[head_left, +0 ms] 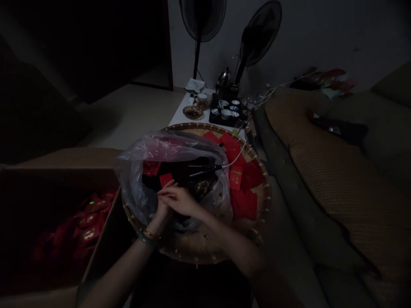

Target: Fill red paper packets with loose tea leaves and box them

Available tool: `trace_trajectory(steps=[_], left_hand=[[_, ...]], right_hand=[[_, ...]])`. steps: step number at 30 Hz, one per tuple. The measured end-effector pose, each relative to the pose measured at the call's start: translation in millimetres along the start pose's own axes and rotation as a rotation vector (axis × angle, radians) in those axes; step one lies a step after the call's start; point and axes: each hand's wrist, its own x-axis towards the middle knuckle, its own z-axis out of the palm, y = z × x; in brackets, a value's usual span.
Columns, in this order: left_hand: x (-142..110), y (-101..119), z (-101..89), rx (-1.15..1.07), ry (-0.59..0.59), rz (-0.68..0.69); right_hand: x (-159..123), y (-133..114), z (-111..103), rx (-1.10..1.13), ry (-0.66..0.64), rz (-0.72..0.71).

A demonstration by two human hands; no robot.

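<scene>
Both my hands meet over a round woven bamboo tray (199, 250) in dim light. My right hand (181, 199) lies across my left hand (163, 208), fingers curled together, and a small red envelope (165, 179) shows at their fingertips. Which hand holds it is not clear. A bangle (148, 235) circles my left wrist. A clear plastic bag (167, 149) with dark contents lies open on the tray just beyond my hands. Several red envelopes (239, 182) are spread over the tray's right side.
A cardboard box (61, 222) with several red envelopes stands at the left. A low table (208, 107) with tea cups, a kettle and jars is behind the tray. Two standing fans (202, 17) are at the wall. A sofa with a woven mat (337, 171) runs along the right.
</scene>
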Motion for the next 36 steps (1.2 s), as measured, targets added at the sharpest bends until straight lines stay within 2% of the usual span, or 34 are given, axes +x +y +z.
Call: trace_trajectory(steps=[3, 5, 8, 11, 13, 14, 17, 18, 20, 23, 26, 29, 32, 36], left_hand=[[4, 3, 0.9, -0.038, 0.085, 0.008], [10, 12, -2.5, 0.102, 0.156, 0.111], [22, 30, -14.7, 0.674, 0.205, 0.403], [31, 42, -26.8, 1.121, 0.127, 0.454], [34, 43, -30.2, 1.254, 0.072, 0.449], [35, 42, -30.5, 1.290, 0.058, 0.448], [36, 35, -28.9, 1.336, 0.058, 0.424], [36, 33, -28.3, 1.341, 0.058, 0.416], [37, 31, -28.1, 1.341, 0.055, 0.410], [37, 31, -29.2, 1.334, 0.053, 0.426], [37, 31, -29.9, 1.307, 0.068, 0.439], [36, 31, -29.7, 1.280, 0.079, 0.442], [35, 31, -29.6, 1.264, 0.081, 0.443], [35, 31, -30.3, 1.248, 0.069, 0.462]], right_hand=[[-16, 16, -41, 0.054, 0.265, 0.071], [-23, 26, -62, -0.013, 0.386, 0.107], [-27, 37, -74, -0.167, 0.377, 0.165], [-29, 30, -63, -0.222, 0.260, 0.194], [-38, 15, -49, -0.179, 0.041, 0.206], [-44, 4, -42, -0.151, -0.134, 0.197], [-67, -31, -21, -0.132, -0.922, 0.009], [-74, -42, -16, -0.246, -1.078, -0.062], [-84, -61, -8, -0.502, -1.209, -0.185], [-92, -79, -4, -0.763, -1.194, -0.287], [-100, -84, -3, -0.855, -0.972, -0.506], [-110, -80, -1, -0.778, -0.737, -0.740], [-117, -76, -4, -0.765, -0.697, -0.759], [-122, -71, -11, -0.786, -0.733, -0.749]])
